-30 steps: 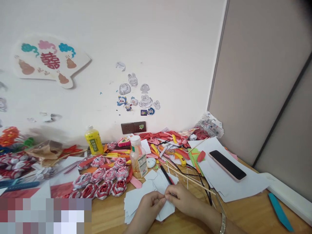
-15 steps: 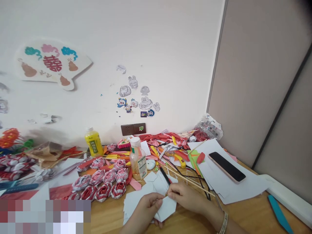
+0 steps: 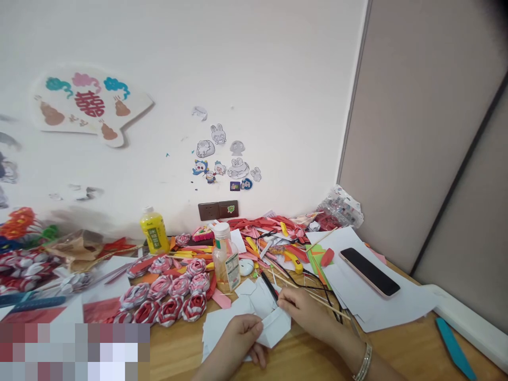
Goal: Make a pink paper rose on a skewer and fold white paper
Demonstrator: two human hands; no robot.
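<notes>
A piece of white paper with a narrow folded strip along its upper edge is held between both hands, low over the wooden table. My left hand pinches its left side, thumb on top and fingers curled beneath. At the upper right corner of the sheet, my right hand has thumb and forefinger pressed together on the folded edge. Other white paper sheets lie under and behind the hands. A dark pen rests on the paper just beyond my right fingers.
Rolled paper roses lie at the left. Behind the hands stand a clear bottle and a yellow bottle. Coloured paper strips, thin sticks and a yellow cutter clutter the back. A phone lies on white sheets at the right.
My hands have moved apart along the paper's upper edge, and a folded strip now shows between them. My right hand has shifted slightly up and right.
</notes>
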